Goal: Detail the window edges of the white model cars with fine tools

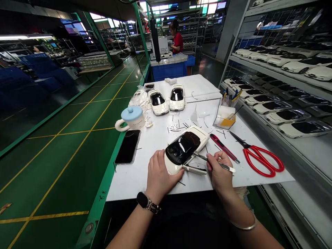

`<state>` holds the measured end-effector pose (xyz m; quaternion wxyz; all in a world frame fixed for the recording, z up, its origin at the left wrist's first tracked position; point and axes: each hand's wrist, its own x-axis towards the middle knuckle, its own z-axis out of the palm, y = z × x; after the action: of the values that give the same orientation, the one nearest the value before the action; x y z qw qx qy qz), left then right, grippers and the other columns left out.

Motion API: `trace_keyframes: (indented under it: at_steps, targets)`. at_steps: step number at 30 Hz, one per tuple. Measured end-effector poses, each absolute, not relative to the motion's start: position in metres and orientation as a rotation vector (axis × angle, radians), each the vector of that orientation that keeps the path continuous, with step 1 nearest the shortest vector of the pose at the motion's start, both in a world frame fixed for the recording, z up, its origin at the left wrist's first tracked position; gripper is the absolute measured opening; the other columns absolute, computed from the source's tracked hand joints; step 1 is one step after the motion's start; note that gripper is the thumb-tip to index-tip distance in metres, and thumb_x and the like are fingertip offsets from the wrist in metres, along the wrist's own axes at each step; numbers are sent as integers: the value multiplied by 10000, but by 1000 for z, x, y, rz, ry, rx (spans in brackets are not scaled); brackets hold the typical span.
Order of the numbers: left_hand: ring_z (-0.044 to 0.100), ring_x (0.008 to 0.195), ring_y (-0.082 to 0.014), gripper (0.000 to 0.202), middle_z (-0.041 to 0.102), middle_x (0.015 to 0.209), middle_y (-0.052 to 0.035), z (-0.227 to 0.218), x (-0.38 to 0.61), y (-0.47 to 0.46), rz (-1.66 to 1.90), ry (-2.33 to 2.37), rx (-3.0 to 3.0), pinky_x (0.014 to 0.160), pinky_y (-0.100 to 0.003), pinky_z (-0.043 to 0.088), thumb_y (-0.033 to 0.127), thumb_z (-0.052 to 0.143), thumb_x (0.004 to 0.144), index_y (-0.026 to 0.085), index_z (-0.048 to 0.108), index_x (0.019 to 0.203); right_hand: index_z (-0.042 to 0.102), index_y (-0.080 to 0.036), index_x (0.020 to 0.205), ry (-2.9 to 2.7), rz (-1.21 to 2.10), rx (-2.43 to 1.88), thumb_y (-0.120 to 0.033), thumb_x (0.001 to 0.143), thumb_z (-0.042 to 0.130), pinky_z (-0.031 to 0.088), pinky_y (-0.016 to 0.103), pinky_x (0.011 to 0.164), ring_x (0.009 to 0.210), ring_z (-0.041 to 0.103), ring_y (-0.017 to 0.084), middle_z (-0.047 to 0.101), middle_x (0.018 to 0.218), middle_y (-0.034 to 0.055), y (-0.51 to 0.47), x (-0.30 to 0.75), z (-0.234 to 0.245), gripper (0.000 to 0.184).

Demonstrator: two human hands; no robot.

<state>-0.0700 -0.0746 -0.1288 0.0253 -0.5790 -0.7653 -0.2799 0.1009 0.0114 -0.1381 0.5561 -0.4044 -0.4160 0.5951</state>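
Across the white bench (155, 138), thin black strips (181, 183) lie scattered between a blue-lidded mug (133, 119) and red-handled scissors (249, 147). Near the front edge sits a white model car (185, 147) with one door (194, 169) swung open, the left hand (159, 174) grasping its near end, while the right hand (221, 171) holds metal tweezers (202, 157) with their tip at the door opening.

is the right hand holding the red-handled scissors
No, the right hand holds a slim metal tool, while the red-handled scissors lie on the table.
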Motion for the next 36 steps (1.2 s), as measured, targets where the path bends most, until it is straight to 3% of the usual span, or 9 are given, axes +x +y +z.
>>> trace_keyframes:
  at_steps: [6, 15, 22, 26, 28, 32, 36]
  targets:
    - [458, 1177, -354, 776, 463, 1259, -181, -129, -69, -75, -855, -2363, -1790, 974, -536, 425, 532, 669, 715, 151, 319, 1293, 304, -205, 702, -930, 1379, -954, -335, 750, 729, 217, 170, 395, 421, 310, 64, 315, 511, -93, 9, 99, -136, 447]
    - [446, 1195, -352, 787, 457, 1275, -190, -131, -69, -75, -844, -2372, -1791, 986, -528, 419, 542, 659, 721, 134, 315, 1301, 333, -206, 749, -960, 1444, -930, -321, 774, 715, 236, 153, 402, 426, 362, 65, 383, 507, -90, 13, 92, -138, 400]
    - [359, 1292, -376, 892, 353, 1411, -195, -115, -79, -76, -911, -2417, -1947, 1046, -581, 320, 618, 686, 674, 181, 297, 1347, 308, -207, 774, -936, 1516, -829, -303, 773, 721, 225, 153, 435, 425, 336, 44, 352, 538, -101, 10, 105, -133, 424]
    - [431, 1235, -278, 491, 483, 1307, -120, -83, -89, -56, -1156, -2235, -2205, 1039, -484, 366, 451, 596, 835, 211, 469, 1244, 301, -199, 758, -942, 1567, -776, -287, 785, 712, 255, 166, 468, 404, 284, 33, 307, 504, -111, 8, 117, -126, 421]
    - [495, 1152, -241, 318, 560, 1203, -86, -72, -91, -38, -1137, -2036, -2460, 1007, -439, 403, 337, 606, 841, 219, 569, 1133, 310, -197, 753, -961, 1582, -755, -282, 797, 708, 260, 171, 472, 400, 286, 33, 302, 496, -109, 6, 120, -122, 409]
    - [548, 1033, -224, 186, 611, 1092, -70, -70, -86, -4, -872, -1649, -2776, 932, -404, 446, 201, 630, 793, 201, 662, 976, 324, -190, 742, -1000, 1576, -731, -271, 816, 705, 246, 170, 464, 404, 314, 34, 307, 511, -98, 0, 123, -116, 396]
    - [560, 981, -211, 128, 636, 1017, -61, -83, -80, 9, -857, -1472, -2755, 873, -389, 454, 189, 564, 846, 200, 691, 858, 325, -188, 737, -1056, 1598, -716, -257, 848, 679, 213, 166, 439, 402, 314, 33, 324, 523, -88, -1, 128, -113, 377]
